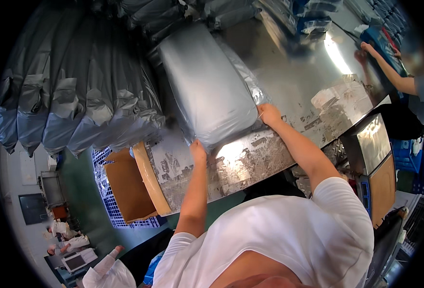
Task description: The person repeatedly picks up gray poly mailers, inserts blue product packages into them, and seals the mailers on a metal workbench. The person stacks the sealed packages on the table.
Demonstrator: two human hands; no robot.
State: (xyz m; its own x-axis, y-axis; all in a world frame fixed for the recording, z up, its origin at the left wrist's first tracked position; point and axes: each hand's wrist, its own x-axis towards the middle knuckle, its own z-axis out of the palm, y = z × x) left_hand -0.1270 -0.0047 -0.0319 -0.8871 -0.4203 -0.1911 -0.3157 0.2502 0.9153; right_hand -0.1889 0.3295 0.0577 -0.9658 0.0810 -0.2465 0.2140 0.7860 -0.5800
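A large grey plastic-wrapped package [209, 86] lies on the metal worktable in front of me, its long side running away from my body. My left hand [198, 150] is closed on the near left corner of its loose wrapping. At the near right corner, my right hand [269, 114] pinches the wrapping's edge, where clear, shiny plastic runs along the right side. The worktable [236, 173] shows scuffed patches and scraps of tape along its near edge.
Several similar grey packages [84, 96] stand in a row at the left, with more piled behind. An open cardboard box [128, 187] rests on a blue crate below the table's left end. At the right, a co-worker's hand [368, 48] touches a blue package. Other people [68, 240] work lower left.
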